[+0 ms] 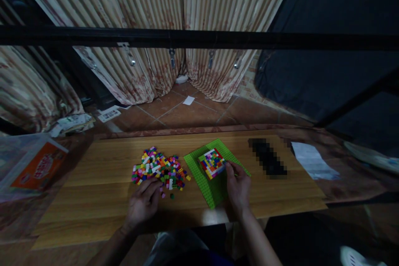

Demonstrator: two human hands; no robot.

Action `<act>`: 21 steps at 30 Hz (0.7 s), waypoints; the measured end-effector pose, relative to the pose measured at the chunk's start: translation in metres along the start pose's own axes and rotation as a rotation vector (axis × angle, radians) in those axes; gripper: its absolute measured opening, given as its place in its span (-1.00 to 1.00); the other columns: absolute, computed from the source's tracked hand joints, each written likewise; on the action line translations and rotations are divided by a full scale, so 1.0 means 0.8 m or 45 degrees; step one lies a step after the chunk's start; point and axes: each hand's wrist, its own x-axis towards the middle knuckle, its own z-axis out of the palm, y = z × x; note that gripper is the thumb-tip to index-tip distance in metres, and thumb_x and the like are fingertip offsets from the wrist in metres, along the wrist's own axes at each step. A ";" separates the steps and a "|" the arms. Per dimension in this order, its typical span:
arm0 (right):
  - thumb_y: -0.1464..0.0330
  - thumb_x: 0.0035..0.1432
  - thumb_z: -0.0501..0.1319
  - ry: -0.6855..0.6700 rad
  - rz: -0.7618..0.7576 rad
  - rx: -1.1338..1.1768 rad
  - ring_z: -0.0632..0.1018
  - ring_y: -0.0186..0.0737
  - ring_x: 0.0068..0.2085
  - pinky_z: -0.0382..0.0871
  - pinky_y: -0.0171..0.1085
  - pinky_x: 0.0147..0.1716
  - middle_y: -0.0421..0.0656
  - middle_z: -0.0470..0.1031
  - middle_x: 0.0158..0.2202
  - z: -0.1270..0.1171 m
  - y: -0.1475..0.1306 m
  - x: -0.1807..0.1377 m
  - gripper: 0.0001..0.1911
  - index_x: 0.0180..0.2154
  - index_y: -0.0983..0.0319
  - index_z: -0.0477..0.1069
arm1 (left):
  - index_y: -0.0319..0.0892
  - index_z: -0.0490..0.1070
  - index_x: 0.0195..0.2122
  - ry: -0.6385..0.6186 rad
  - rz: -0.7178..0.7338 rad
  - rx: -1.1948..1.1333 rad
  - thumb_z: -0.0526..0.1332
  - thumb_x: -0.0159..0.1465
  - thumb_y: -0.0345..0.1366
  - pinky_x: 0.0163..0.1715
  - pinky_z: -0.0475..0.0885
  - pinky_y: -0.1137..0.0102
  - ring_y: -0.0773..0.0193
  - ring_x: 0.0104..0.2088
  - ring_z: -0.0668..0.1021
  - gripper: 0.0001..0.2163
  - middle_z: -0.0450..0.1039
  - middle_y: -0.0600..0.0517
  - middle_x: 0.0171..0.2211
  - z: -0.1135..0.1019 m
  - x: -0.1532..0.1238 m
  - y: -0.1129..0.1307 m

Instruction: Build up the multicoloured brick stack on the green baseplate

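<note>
A heap of small coloured bricks [158, 169] lies on the wooden table [102, 174]. My left hand [144, 203] rests at the heap's near edge, fingers curled toward the bricks; what they hold, if anything, is hidden. To the right lies a green baseplate [215, 191] with a multicoloured brick block [211, 163] built on it. My right hand [237, 186] lies on the baseplate's near right side, fingertips touching the block's right edge.
A dark blurred object [268, 158] and a white paper [313, 161] lie at the table's right. An orange-labelled box [37, 168] sits at the left. A black bar [199, 39] crosses the view above, with striped curtains [156, 29] and a tiled floor beyond.
</note>
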 end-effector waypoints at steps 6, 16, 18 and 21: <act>0.13 0.23 0.10 -0.001 -0.061 -0.144 0.55 -0.06 -0.24 0.35 -0.16 -0.21 -0.01 0.57 -0.31 0.002 -0.008 0.004 -0.62 -0.31 0.27 0.54 | -0.15 0.54 -0.25 0.026 0.020 0.019 0.13 0.31 -0.34 -0.23 0.55 0.44 0.28 -0.25 0.62 -0.83 0.57 -0.02 -0.26 0.000 0.001 0.002; 0.21 0.24 0.11 0.044 -0.181 -0.220 0.54 -0.10 -0.24 0.36 -0.19 -0.21 -0.01 0.56 -0.30 0.005 -0.014 0.000 -0.67 -0.32 0.29 0.53 | -0.15 0.53 -0.26 -0.018 0.014 0.017 0.11 0.33 -0.32 -0.21 0.54 0.46 0.29 -0.25 0.61 -0.81 0.57 0.00 -0.28 0.000 0.005 0.004; 0.20 0.24 0.12 0.048 -0.182 -0.235 0.54 -0.11 -0.26 0.35 -0.19 -0.23 -0.02 0.55 -0.32 0.005 -0.013 0.000 -0.67 -0.33 0.29 0.53 | -0.15 0.53 -0.25 -0.031 0.004 0.014 0.11 0.34 -0.31 -0.20 0.53 0.46 0.29 -0.24 0.61 -0.81 0.56 0.00 -0.27 0.000 0.003 0.003; 0.20 0.25 0.12 0.064 -0.179 -0.250 0.53 -0.13 -0.29 0.34 -0.21 -0.25 -0.03 0.54 -0.34 0.006 -0.012 -0.001 -0.67 -0.34 0.29 0.52 | -0.12 0.52 -0.23 -0.054 -0.023 0.021 0.10 0.35 -0.29 -0.19 0.52 0.45 0.29 -0.22 0.60 -0.81 0.56 0.01 -0.24 0.002 -0.001 0.002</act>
